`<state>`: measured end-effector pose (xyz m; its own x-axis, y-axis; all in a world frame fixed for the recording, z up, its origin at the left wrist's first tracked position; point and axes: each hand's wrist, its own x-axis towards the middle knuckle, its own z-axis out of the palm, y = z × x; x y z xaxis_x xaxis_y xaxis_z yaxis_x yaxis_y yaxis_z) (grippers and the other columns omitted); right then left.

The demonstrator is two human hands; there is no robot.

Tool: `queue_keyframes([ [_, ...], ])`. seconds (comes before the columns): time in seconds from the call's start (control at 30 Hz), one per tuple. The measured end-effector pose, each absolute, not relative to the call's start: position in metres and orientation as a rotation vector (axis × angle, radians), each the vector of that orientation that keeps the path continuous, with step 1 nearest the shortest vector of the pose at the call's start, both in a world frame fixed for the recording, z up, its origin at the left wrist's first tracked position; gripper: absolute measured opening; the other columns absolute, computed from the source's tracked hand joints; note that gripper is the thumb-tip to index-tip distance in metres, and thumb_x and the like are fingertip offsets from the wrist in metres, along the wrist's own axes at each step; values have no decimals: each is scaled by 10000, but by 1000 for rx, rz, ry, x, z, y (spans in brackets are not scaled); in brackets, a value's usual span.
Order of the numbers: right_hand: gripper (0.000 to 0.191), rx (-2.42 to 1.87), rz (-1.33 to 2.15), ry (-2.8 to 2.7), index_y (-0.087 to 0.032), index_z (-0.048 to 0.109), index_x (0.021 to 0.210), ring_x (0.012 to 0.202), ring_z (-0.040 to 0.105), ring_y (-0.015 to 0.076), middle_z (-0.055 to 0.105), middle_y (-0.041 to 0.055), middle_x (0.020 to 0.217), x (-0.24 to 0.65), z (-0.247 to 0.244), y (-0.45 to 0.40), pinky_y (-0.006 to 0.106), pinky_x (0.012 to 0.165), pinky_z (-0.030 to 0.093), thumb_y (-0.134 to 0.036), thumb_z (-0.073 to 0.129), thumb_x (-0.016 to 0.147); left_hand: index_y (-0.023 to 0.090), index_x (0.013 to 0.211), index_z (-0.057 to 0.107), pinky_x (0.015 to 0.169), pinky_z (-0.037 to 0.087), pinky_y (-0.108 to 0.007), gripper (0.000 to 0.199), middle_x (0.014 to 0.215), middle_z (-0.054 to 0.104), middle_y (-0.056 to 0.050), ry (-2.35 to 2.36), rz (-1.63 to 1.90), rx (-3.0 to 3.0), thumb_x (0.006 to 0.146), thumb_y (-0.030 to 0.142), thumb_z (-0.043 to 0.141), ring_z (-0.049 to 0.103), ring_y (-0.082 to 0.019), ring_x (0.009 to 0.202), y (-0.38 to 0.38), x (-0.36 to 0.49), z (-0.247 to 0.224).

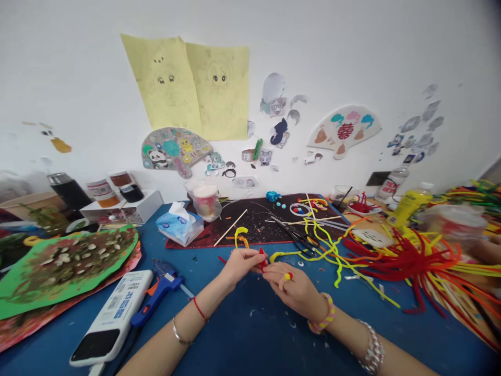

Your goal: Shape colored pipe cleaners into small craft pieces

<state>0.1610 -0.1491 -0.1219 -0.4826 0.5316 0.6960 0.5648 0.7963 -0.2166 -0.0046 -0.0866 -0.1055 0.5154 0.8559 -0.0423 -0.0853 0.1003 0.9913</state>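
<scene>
**Two hands pinch a short red pipe cleaner [262, 258] over the blue worktop [230, 334]**

The left hand [242, 265] and right hand [295, 290] meet just above the worktop, near its front edge. Each grip is pressed together on the red pipe cleaner, whose end pokes up between the fingertips. A small yellow-and-red piece [287, 277] sits against the right hand's fingers, though its exact hold is hard to tell. Just ahead lies a black mat [250, 230] with scissors [297, 237] on it, and loose yellow pipe cleaners [324, 250] trail from the mat onto the worktop. A large bunch of red pipe cleaners [415, 266] spreads to the right. A blue hot glue gun [162, 287] rests to the left of the hands, and a tissue box [179, 230] stands beyond it.
</scene>
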Motion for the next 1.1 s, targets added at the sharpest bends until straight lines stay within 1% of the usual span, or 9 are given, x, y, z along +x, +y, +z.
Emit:
queue_keyframes([
  [0.1,179,-917,126,-2078,-211,599,941,870,604,143,660,41,898,159,-120,-150,295,807,487,-159,470,829,108,673,681,610,477,-236,202,627,649,-40,757,724,1352,664,309,666,589,-127,583,-84,-7,-108],
  [0.2,151,-1006,239,-1985,-220,603,921,829,616,143,667,26,876,160,-120,-148,283,768,487,-186,496,820,102,734,675,636,490,-256,205,664,662,-55,733,664,1280,679,298,661,616,-143,620,-80,-11,-112],
  [0.37,152,-1061,169,-1836,-214,604,921,851,620,163,669,34,894,165,-124,-145,300,781,477,-191,502,811,101,972,635,708,487,-220,271,826,671,-88,573,634,962,758,266,607,628,-116,716,-79,-14,-112],
  [0.47,134,-1109,84,-1720,-213,604,901,802,630,165,674,35,863,167,-124,-146,296,746,485,-188,519,800,94,1028,609,760,480,-208,280,876,669,-99,509,666,860,766,191,606,631,-118,773,-84,-11,-112],
  [0.53,135,-1097,34,-1715,-214,601,896,798,629,157,672,33,859,166,-123,-148,288,743,488,-167,522,796,89,988,621,761,485,-194,242,874,668,-95,525,703,795,752,145,616,632,-117,776,-89,-7,-114],
  [0.63,184,-986,-57,-1804,-212,586,931,849,614,148,663,33,877,165,-121,-150,288,780,489,-115,513,793,87,881,644,696,501,-164,161,811,665,-67,573,770,704,725,125,640,628,-95,705,-94,1,-119],
  [0.73,245,-885,-160,-1884,-207,568,992,915,594,158,648,47,933,165,-121,-151,317,817,492,-89,511,785,84,842,646,647,505,-158,160,766,656,-58,597,802,719,709,170,662,619,-86,651,-97,6,-121],
  [0.93,300,-810,-194,-2067,-179,536,1048,1020,543,174,604,83,1068,167,-127,-148,363,885,474,-53,504,778,98,798,625,609,499,-217,223,684,633,-41,650,897,930,686,284,676,595,-101,589,-94,4,-113],
  [1.1,289,-799,-161,-2131,-180,522,1066,1053,525,178,596,88,1083,167,-128,-149,376,902,467,-73,479,801,109,744,610,542,444,-185,218,644,604,-12,589,836,1005,680,308,671,548,-70,531,-93,2,-109],
])
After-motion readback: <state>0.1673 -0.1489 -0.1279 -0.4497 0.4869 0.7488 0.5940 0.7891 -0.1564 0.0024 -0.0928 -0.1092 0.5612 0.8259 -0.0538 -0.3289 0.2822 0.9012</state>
